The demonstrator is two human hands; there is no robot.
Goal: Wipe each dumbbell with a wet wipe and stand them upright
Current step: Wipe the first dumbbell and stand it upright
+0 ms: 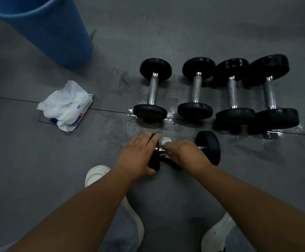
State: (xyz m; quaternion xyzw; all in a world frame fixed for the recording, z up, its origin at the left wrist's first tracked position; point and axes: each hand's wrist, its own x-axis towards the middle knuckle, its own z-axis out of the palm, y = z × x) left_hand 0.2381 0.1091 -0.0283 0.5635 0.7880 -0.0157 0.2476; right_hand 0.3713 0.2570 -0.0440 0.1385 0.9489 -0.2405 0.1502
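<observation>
Left hand (139, 155): clamped over the left head of the near dumbbell (209, 148), fingers draped across the top, thumb hooked round the near edge.
Right hand (186, 155): curled round the handle with a white wipe (165, 140) bunched under it. A bit of wipe pokes out past the fingers on the far side.
Near dumbbell, where: on the floor (39, 160) right in front of the person, just this side of the row, between the two hands.
Near dumbbell, axis: lying down, long axis running left-right. One head points left (mostly under the left hand), the other points right and is in plain sight.
Row: four more, call them D1 (152, 90), D2 (196, 89), D3 (232, 93), D4 (269, 93), left to right. All lie flat side by side, long axes running near-to-far, so crosswise to the held one. D3 and D4 look chunkier, and their heads are touching or nearly, can't tell.
Dumbbell count: five, all lying on their sides.
Wet patches (173, 122): shiny, round the near heads of the row.
Pack (66, 106): one, open, wipes spilling out, well left of the row.
Bucket (44, 28): one, blue, far left corner.
Shoes: two, white, left shoe (95, 175) and right shoe (219, 231), at the bottom by the arms.
</observation>
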